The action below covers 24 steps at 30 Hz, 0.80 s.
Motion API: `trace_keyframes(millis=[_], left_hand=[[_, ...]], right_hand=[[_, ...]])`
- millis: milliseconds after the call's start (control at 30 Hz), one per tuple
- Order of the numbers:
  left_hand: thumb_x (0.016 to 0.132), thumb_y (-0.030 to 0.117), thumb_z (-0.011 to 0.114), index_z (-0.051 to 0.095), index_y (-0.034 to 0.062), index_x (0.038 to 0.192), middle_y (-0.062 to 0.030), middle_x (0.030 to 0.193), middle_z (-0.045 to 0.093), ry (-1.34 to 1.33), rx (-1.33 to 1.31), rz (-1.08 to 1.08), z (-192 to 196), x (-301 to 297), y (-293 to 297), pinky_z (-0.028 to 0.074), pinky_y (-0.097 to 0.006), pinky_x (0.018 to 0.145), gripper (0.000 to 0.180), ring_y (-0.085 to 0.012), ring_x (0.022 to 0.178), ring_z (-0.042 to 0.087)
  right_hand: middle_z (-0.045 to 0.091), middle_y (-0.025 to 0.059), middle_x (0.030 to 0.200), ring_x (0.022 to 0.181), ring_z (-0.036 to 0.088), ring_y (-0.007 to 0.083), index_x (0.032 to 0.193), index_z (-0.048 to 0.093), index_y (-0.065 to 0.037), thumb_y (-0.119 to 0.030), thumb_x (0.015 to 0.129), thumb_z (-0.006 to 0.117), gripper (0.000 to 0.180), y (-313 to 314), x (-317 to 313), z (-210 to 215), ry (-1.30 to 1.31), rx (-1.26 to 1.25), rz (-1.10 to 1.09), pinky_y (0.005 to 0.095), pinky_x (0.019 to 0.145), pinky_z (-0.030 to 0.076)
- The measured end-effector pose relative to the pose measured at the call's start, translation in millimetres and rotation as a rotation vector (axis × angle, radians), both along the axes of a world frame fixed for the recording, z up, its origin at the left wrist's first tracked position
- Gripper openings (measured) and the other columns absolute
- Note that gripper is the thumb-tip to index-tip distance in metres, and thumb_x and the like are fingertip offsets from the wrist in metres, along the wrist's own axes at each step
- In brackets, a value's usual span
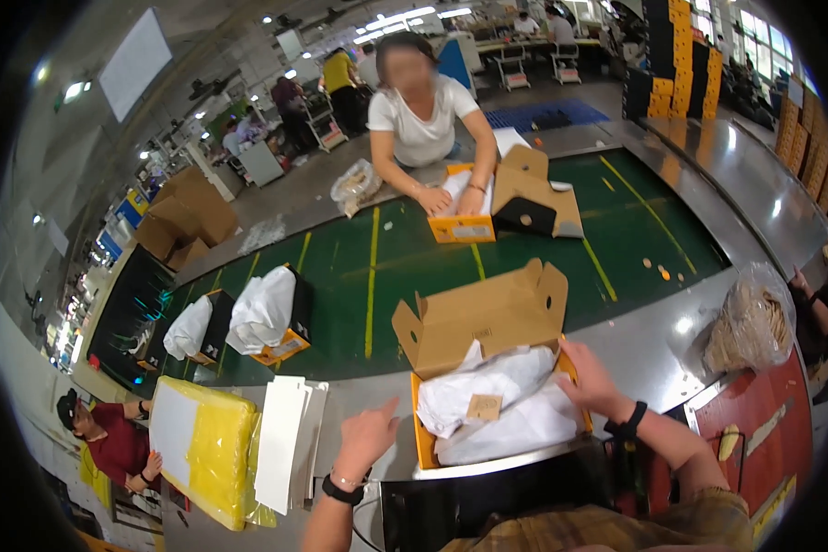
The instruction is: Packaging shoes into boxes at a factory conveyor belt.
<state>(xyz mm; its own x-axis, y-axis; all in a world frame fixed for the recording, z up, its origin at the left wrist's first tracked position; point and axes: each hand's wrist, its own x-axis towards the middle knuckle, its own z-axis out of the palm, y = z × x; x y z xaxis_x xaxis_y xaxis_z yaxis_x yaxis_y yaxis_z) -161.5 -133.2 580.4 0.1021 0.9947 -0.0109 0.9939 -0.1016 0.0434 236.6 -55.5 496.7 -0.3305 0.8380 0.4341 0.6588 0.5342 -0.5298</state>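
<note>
In front of me stands an orange cardboard box (425, 448) with its brown lid (478, 317) raised on the far side. Two bundles wrapped in white tissue paper (515, 432) fill it, and a small tan card (484, 407) lies on top of them. What the tissue wraps is hidden. My right hand (591, 379) grips the box's right wall near the lid's corner. Left of the box, apart from it, is my left hand (368, 437), empty, with its fingers partly stretched toward the box.
A green conveyor belt (340, 276) with yellow lines runs beyond my metal table. Across it, a co-worker (423, 115) has both hands in another orange box (465, 228). White sheets (285, 442) and a yellow plastic-wrapped stack (221, 451) lie left; a plastic bag (754, 317) sits right.
</note>
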Motion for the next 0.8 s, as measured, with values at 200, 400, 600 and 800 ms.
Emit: trace_keyframes(millis=[200, 400, 600, 800], left_hand=[[0.089, 0.034, 0.06, 0.064, 0.0196, 0.122, -0.0149, 0.086, 0.068, -0.307, -0.34, 0.206, 10, 0, -38, 0.052, -0.039, 0.069, 0.037, -0.0322, 0.08, 0.066], [0.091, 0.033, 0.06, 0.064, 0.0142, 0.122, -0.012, 0.078, 0.069, -0.381, -0.297, 0.1, -6, -9, -13, 0.05, -0.035, 0.065, 0.037, -0.0258, 0.07, 0.065], [0.099, 0.037, 0.05, 0.049, 0.0102, 0.137, -0.0031, 0.091, 0.065, -1.162, -0.492, 0.415, -25, -34, 43, 0.047, -0.026, 0.063, 0.046, -0.0094, 0.072, 0.057], [0.1, 0.048, 0.041, 0.04, 0.0084, 0.143, -0.0056, 0.101, 0.065, -1.187, -0.427, 0.472, -41, -38, 61, 0.048, -0.03, 0.072, 0.058, -0.013, 0.083, 0.058]], right_hand=[[0.053, 0.0064, 0.113, 0.079, 0.054, 0.0117, 0.142, 0.037, -0.01, -0.028, 0.094, 0.056, 0.055, 46, 30, -12, 0.749, -0.786, -0.171, 0.0291, 0.066, 0.052], [0.065, 0.0082, 0.097, 0.078, 0.067, 0.0208, 0.121, 0.044, -0.015, -0.049, 0.101, 0.038, 0.04, 113, 40, -26, 1.077, -1.404, -0.126, 0.0359, 0.069, 0.057], [0.056, 0.0118, 0.127, 0.101, 0.061, 0.022, 0.14, 0.037, -0.015, -0.061, 0.098, 0.024, 0.064, 145, 23, -9, 0.968, -1.441, 0.228, 0.0355, 0.086, 0.051], [0.059, 0.0036, 0.128, 0.116, 0.057, 0.0238, 0.133, 0.05, -0.015, -0.072, 0.091, 0.03, 0.074, 147, -5, 28, 1.307, -1.443, 0.21, 0.0448, 0.095, 0.046]])
